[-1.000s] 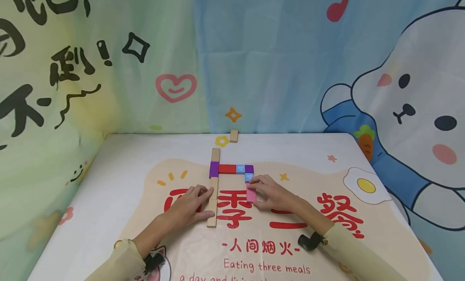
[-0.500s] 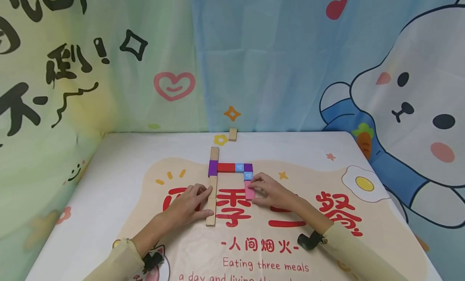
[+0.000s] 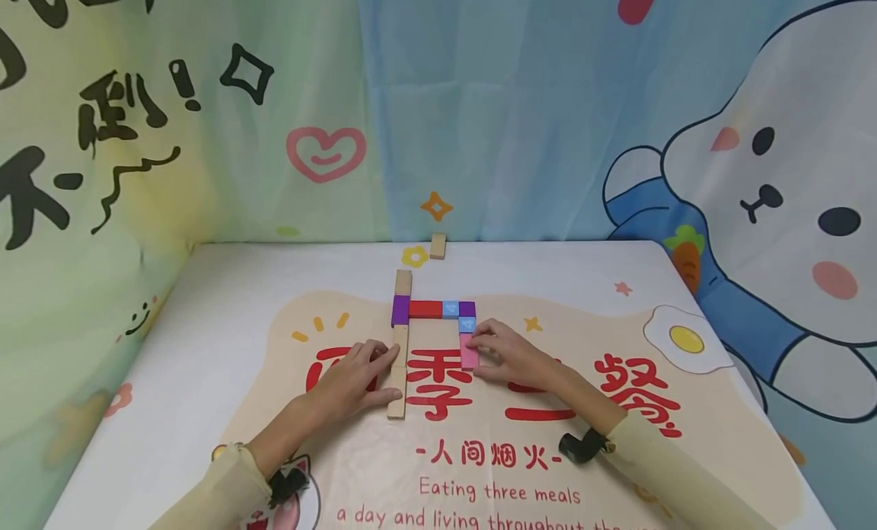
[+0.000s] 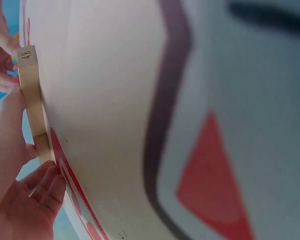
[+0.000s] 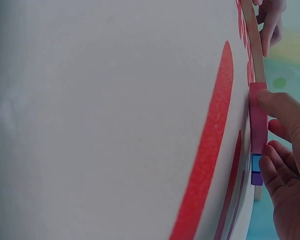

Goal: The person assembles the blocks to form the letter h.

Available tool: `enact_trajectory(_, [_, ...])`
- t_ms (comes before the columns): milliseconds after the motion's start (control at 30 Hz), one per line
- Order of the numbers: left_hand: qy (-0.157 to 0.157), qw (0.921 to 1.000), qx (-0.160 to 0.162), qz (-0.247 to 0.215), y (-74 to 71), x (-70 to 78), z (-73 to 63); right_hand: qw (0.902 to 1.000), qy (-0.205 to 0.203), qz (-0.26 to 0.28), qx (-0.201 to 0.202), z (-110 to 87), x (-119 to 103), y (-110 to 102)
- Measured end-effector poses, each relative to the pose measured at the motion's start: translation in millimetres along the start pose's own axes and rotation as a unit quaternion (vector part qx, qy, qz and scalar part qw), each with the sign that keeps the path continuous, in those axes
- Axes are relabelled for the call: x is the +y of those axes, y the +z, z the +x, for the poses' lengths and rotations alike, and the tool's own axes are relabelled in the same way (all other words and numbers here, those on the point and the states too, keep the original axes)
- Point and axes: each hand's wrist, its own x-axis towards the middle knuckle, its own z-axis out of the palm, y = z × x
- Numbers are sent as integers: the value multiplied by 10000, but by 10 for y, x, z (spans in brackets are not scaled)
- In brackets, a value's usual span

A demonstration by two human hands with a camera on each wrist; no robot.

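On the printed tabletop, a column of wooden blocks [image 3: 397, 381] has a purple block [image 3: 400, 311] set into it. A red block [image 3: 425, 309], blue blocks [image 3: 450, 310] and a small purple block [image 3: 467, 309] run off to its right, then turn toward the person. At that branch's near end, my right hand [image 3: 510, 355] pinches a pink block [image 3: 469, 352] that meets the blue one. My left hand [image 3: 352, 378] touches the column's left side with fingertips and thumb. The left wrist view shows "48" on the near wooden block's end [image 4: 27, 55].
A lone wooden block [image 3: 438, 246] lies at the table's back edge, by the printed cloth backdrop [image 3: 479, 119]. The tablecloth [image 3: 548, 271] carries red lettering and drawings. Both sleeves rest low over the front of the table.
The pink block has slid slightly away from the person, up against the blue block, with my right hand. My left hand keeps its place at the column. The head view has tilted a little.
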Motion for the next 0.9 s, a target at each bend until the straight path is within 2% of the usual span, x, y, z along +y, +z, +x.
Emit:
enact_trajectory(600, [97,10000,12,-21,-2,-5,0,9998,187,14,-116,5,14,9])
enact_trajectory(900, [11,10000,-35,2,-9,-7,5,9998,199,-28,-93,13,-16,-10])
